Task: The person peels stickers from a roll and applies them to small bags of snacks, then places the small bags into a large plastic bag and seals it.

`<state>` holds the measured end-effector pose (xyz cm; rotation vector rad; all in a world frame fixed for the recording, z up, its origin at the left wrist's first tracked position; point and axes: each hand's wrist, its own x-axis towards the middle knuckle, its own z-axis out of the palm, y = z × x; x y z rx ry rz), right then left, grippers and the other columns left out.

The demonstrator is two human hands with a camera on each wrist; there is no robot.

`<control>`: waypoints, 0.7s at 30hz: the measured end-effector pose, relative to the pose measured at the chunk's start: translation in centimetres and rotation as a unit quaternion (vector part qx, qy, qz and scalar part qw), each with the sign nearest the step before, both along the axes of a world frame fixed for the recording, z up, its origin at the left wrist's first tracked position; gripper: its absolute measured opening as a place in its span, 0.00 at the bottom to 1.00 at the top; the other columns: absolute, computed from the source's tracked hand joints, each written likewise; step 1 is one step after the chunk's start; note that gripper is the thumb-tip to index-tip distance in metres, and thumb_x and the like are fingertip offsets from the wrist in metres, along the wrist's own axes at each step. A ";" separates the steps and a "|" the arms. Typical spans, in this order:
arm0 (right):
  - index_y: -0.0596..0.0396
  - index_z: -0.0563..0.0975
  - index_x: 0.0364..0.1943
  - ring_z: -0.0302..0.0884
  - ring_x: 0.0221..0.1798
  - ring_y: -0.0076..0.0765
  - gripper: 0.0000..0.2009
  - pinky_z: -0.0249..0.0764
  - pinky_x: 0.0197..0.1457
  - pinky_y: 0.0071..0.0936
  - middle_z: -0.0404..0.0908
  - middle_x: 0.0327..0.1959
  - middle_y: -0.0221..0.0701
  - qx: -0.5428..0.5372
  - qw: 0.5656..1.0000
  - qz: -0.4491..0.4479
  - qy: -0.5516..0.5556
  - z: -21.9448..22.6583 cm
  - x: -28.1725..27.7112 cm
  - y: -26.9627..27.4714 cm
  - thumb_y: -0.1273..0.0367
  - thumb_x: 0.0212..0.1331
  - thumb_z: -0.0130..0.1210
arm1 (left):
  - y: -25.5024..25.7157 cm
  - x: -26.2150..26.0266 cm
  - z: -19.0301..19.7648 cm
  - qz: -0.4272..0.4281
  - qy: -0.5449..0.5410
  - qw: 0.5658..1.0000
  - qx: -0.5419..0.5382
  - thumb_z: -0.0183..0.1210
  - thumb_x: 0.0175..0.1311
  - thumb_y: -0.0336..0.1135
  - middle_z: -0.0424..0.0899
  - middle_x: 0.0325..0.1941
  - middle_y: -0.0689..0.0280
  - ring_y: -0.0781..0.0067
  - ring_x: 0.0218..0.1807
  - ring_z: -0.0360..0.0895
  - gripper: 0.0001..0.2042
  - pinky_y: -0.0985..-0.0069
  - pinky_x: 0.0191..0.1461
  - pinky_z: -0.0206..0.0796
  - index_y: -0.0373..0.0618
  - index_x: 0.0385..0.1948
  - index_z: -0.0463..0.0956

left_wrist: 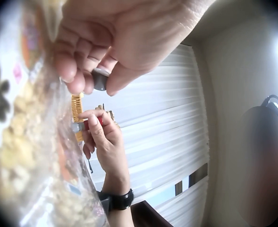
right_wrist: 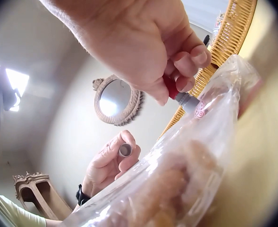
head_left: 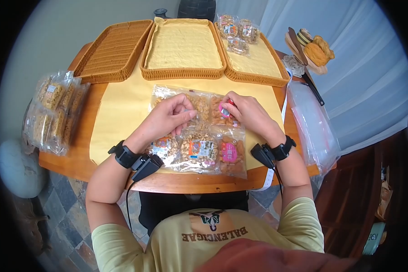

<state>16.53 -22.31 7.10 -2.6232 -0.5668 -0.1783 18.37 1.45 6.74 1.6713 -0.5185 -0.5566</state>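
My left hand pinches a small grey cap between thumb and fingers, over the clear bag's upper row. The cap's round opening faces the right wrist camera. In my right hand is a small red stamp-like object, its grey end against the clear plastic by a red round mark. Whether it presses there I cannot tell. The bag lies flat and holds several snack packets, including nut packets and a brown twisted snack with a pink label.
Three wicker trays stand along the back: the left one bare, the middle one lined with cloth, the right one holding packets. Filled bags lie at the left edge, and clear plastic bags at the right.
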 end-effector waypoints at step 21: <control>0.59 0.64 0.32 0.71 0.26 0.57 0.10 0.67 0.27 0.43 0.74 0.21 0.47 -0.031 0.999 0.028 0.007 -0.9 -0.2 1.1 0.66 0.58 0.46 | -0.3 0.1 -0.4 0.016 0.019 1.000 -0.014 0.54 0.59 0.34 0.69 0.14 0.73 0.87 0.12 0.64 0.07 0.88 0.15 0.55 0.43 0.28 0.67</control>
